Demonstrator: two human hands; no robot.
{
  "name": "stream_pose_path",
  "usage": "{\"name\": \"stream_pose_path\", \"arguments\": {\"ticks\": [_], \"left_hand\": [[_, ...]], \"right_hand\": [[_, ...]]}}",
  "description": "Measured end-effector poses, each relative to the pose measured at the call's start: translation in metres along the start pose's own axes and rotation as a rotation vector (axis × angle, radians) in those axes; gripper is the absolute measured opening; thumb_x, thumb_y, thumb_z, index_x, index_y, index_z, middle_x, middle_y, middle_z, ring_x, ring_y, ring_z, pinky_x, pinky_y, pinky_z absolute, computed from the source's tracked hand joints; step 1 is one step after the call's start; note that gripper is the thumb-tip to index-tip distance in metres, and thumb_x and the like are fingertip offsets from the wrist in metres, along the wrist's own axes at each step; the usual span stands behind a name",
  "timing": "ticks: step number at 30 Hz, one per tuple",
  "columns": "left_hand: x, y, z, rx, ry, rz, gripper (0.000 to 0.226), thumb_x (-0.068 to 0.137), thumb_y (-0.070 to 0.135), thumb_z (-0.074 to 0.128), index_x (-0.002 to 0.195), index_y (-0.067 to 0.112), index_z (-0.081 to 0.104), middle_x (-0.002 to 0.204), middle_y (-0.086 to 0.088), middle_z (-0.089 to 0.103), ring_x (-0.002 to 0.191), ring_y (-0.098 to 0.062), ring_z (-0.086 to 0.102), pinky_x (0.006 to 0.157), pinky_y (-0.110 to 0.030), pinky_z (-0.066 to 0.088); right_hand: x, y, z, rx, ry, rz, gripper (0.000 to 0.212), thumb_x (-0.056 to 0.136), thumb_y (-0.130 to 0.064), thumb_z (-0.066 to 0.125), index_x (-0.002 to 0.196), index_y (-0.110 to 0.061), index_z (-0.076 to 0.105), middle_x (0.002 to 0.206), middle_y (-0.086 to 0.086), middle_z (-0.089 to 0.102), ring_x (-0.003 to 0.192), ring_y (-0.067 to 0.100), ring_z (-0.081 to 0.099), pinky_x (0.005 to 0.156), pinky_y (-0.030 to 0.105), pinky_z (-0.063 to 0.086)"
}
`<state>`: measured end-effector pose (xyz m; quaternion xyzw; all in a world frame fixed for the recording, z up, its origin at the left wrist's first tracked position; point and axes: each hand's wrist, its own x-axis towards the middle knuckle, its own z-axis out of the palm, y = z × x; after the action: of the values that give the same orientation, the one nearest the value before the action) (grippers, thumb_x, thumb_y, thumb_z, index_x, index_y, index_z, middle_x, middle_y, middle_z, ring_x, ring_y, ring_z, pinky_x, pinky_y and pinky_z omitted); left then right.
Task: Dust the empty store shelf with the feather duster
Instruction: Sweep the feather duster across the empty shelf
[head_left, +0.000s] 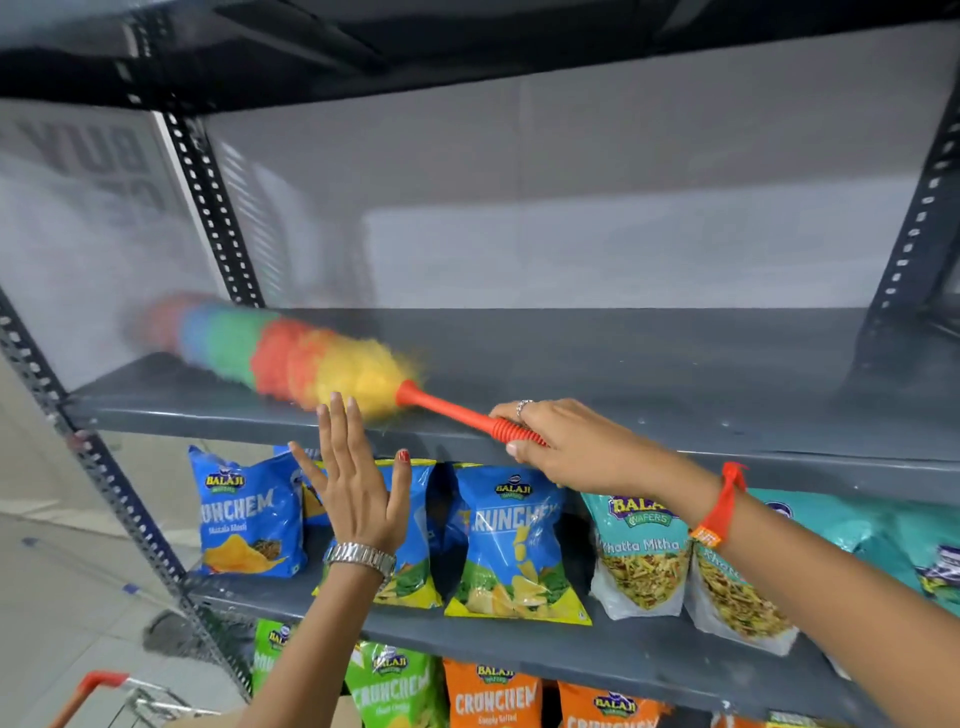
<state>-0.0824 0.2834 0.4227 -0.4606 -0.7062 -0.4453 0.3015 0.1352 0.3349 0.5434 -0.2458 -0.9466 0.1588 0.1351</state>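
The right hand (561, 447) has its fingers (511, 413) wrapped around the ribbed orange grip of the feather duster (311, 358), holding it low and nearly flat so the long fluffy head lies along the empty shelf (649, 364) rather than poking at it. The head reaches toward the far left of the shelf board, close to the perforated upright (213, 208). Its outer end is blurred, which suggests a sweep in progress. Gripping at the very end of the handle gives the most reach across the board from where the person stands.

The left hand (353, 483) is raised just in front of the shelf's near edge, below the yellow part of the duster, fingers spread and holding nothing. Whether it touches the edge cannot be told; it may be there to steady the body or catch falling dust.

The shelf below carries blue snack bags (511, 540) and teal packets (644, 556), standing upright with their fronts facing out. The right half of the empty shelf probably awaits dusting.
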Motion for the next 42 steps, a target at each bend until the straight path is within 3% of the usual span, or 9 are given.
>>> {"name": "stream_pose_path", "arguments": {"ticks": [6, 9, 13, 17, 22, 28, 31, 36, 42], "left_hand": [[0.006, 0.011, 0.009, -0.011, 0.020, 0.015, 0.068, 0.089, 0.040, 0.030, 0.147, 0.007, 0.015, 0.154, -0.010, 0.016, 0.144, -0.025, 0.009, 0.113, -0.054, -0.006], [0.011, 0.021, 0.013, -0.028, 0.032, 0.049, 0.068, 0.088, 0.040, 0.031, 0.146, 0.007, 0.016, 0.153, -0.012, 0.018, 0.143, -0.026, 0.010, 0.114, -0.052, -0.007], [0.019, 0.032, 0.021, -0.020, 0.035, 0.110, 0.067, 0.088, 0.039, 0.032, 0.145, 0.005, 0.022, 0.152, -0.012, 0.022, 0.143, -0.026, 0.010, 0.114, -0.051, -0.008], [0.021, 0.034, 0.033, 0.003, 0.025, 0.131, 0.063, 0.089, 0.035, 0.033, 0.143, 0.004, 0.028, 0.152, -0.010, 0.023, 0.144, -0.024, 0.009, 0.114, -0.053, -0.001], [0.022, 0.033, 0.039, 0.001, 0.085, 0.143, 0.060, 0.088, 0.033, 0.034, 0.140, 0.002, 0.034, 0.147, -0.015, 0.032, 0.141, -0.028, 0.019, 0.115, -0.051, 0.003], [0.022, 0.033, 0.042, 0.012, 0.091, 0.127, 0.059, 0.089, 0.032, 0.031, 0.139, 0.001, 0.036, 0.146, -0.015, 0.035, 0.139, -0.029, 0.024, 0.115, -0.050, 0.006], [0.020, 0.034, 0.040, 0.018, 0.072, 0.125, 0.058, 0.091, 0.033, 0.029, 0.139, 0.001, 0.036, 0.146, -0.015, 0.035, 0.139, -0.028, 0.024, 0.115, -0.051, 0.006], [0.019, 0.035, 0.036, 0.030, 0.020, 0.102, 0.060, 0.091, 0.035, 0.030, 0.141, 0.003, 0.031, 0.149, -0.013, 0.031, 0.141, -0.026, 0.019, 0.116, -0.049, 0.002], [0.023, 0.027, 0.027, 0.061, 0.016, 0.072, 0.064, 0.089, 0.038, 0.031, 0.144, 0.006, 0.025, 0.151, -0.009, 0.025, 0.142, -0.024, 0.015, 0.115, -0.050, -0.001]], "right_hand": [[0.011, 0.022, -0.009, -0.153, -0.021, 0.033, 0.017, 0.095, -0.028, 0.049, 0.110, -0.027, 0.056, 0.079, -0.006, 0.056, 0.080, 0.022, 0.052, 0.070, 0.034, 0.043], [0.023, 0.032, -0.019, -0.089, -0.034, 0.092, 0.027, 0.094, -0.038, 0.052, 0.118, -0.031, 0.062, 0.103, -0.004, 0.070, 0.099, 0.019, 0.060, 0.083, 0.035, 0.048], [0.041, 0.047, -0.024, -0.133, -0.040, 0.154, 0.032, 0.093, -0.042, 0.052, 0.123, -0.034, 0.062, 0.120, -0.004, 0.067, 0.112, 0.022, 0.058, 0.086, 0.034, 0.045], [0.054, 0.059, -0.030, -0.169, -0.028, 0.187, 0.033, 0.095, -0.039, 0.051, 0.125, -0.032, 0.060, 0.124, -0.005, 0.064, 0.114, 0.023, 0.056, 0.076, 0.025, 0.035], [0.065, 0.075, -0.032, -0.176, -0.021, 0.229, 0.030, 0.094, -0.038, 0.050, 0.118, -0.029, 0.065, 0.113, 0.001, 0.067, 0.106, 0.025, 0.059, 0.073, 0.026, 0.036], [0.094, 0.110, -0.048, -0.215, 0.026, 0.376, 0.027, 0.092, -0.028, 0.052, 0.112, -0.016, 0.065, 0.115, 0.009, 0.064, 0.108, 0.031, 0.058, 0.077, 0.028, 0.038], [0.110, 0.131, -0.053, -0.283, 0.138, 0.497, 0.031, 0.089, -0.020, 0.051, 0.117, -0.013, 0.059, 0.113, 0.012, 0.065, 0.105, 0.032, 0.060, 0.082, 0.032, 0.043], [0.110, 0.142, -0.045, -0.401, 0.249, 0.376, 0.027, 0.097, -0.027, 0.043, 0.113, -0.014, 0.060, 0.108, 0.013, 0.065, 0.103, 0.034, 0.059, 0.082, 0.034, 0.040], [0.112, 0.119, -0.041, -0.107, 0.291, 0.294, 0.029, 0.090, -0.044, 0.052, 0.109, -0.030, 0.069, 0.108, 0.003, 0.069, 0.105, 0.028, 0.060, 0.076, 0.029, 0.039]]}}
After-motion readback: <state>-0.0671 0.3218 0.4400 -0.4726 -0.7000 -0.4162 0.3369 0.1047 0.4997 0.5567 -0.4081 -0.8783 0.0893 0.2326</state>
